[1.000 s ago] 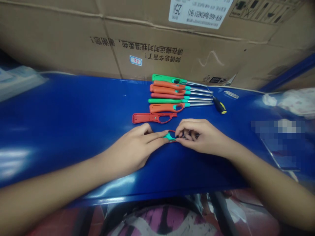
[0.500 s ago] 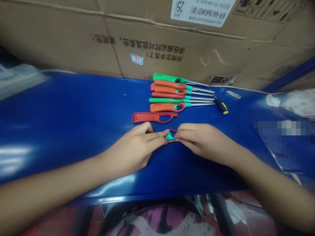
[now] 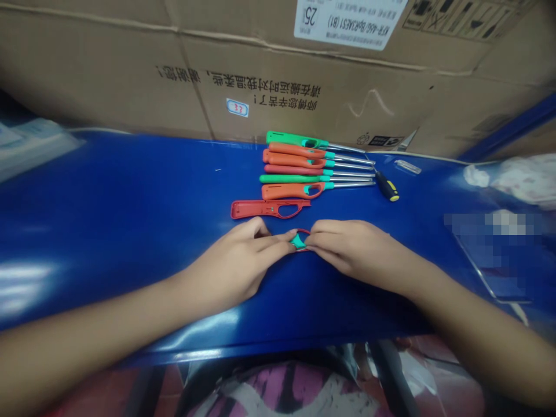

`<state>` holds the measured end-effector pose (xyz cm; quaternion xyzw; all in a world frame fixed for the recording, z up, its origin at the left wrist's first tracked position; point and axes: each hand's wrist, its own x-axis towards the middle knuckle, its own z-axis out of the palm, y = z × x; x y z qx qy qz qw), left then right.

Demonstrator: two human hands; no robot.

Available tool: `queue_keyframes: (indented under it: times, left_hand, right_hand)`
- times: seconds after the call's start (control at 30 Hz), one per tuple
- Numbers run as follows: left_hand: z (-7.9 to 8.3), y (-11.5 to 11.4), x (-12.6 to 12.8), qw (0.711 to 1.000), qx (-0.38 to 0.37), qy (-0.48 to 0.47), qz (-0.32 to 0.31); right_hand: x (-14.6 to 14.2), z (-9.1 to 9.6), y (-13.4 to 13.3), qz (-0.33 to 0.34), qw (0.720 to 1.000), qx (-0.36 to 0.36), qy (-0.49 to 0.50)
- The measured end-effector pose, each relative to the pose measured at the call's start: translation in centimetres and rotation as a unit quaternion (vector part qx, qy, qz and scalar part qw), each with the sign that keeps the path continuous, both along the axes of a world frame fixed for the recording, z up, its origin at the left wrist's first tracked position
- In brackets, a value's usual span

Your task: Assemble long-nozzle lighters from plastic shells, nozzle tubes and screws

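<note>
Both my hands rest on the blue table (image 3: 108, 220) and meet over a lighter (image 3: 299, 240) with a red body and a teal trigger. My left hand (image 3: 237, 263) covers its handle end, fingers pressed down on it. My right hand (image 3: 351, 246) is closed over its other end, fingertips pinching beside the trigger. Only the trigger section shows between the hands. Just beyond lies an open red lighter shell half (image 3: 269, 208).
A row of several orange and green long-nosed lighters (image 3: 304, 168) lies behind the shell. A black and yellow screwdriver (image 3: 388, 186) sits to their right. Large cardboard boxes (image 3: 260, 69) wall off the back. A pixelated patch and white cloth lie at right.
My right hand's fingers have flattened and closed over the lighter's end; a second ago they were curled with knuckles raised. The left hand has hardly moved.
</note>
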<state>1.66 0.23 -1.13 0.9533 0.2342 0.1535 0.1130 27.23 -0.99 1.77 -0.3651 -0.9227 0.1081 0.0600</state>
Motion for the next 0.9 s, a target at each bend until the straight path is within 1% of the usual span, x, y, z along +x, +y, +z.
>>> queue_keyframes:
  times: [0.17,0.27,0.53,0.7,0.83,0.9]
  left_hand:
    - [-0.01,0.05,0.04,1.0,-0.004,0.007,0.002]
    - [-0.02,0.05,0.02,1.0,-0.005,0.002,0.002]
    - [0.29,0.07,0.07,1.0,-0.007,-0.013,-0.004]
    - [0.27,-0.01,0.11,1.0,-0.025,-0.01,0.005]
    - [0.29,-0.09,0.13,0.999,-0.04,-0.004,0.011]
    - [0.36,0.03,0.03,0.999,-0.046,-0.005,0.008]
  right_hand:
    - [0.17,-0.02,0.36,0.005,0.998,-0.026,0.049]
    - [0.13,0.01,0.4,0.004,0.998,-0.03,0.057]
    - [-0.16,0.18,-0.09,-0.003,1.0,-0.012,0.003]
    - [0.1,-0.29,0.22,-0.009,0.996,-0.049,0.07]
    - [0.12,-0.58,0.43,-0.017,0.994,-0.047,0.097]
    - [0.18,-0.67,0.54,-0.008,0.992,-0.045,0.12]
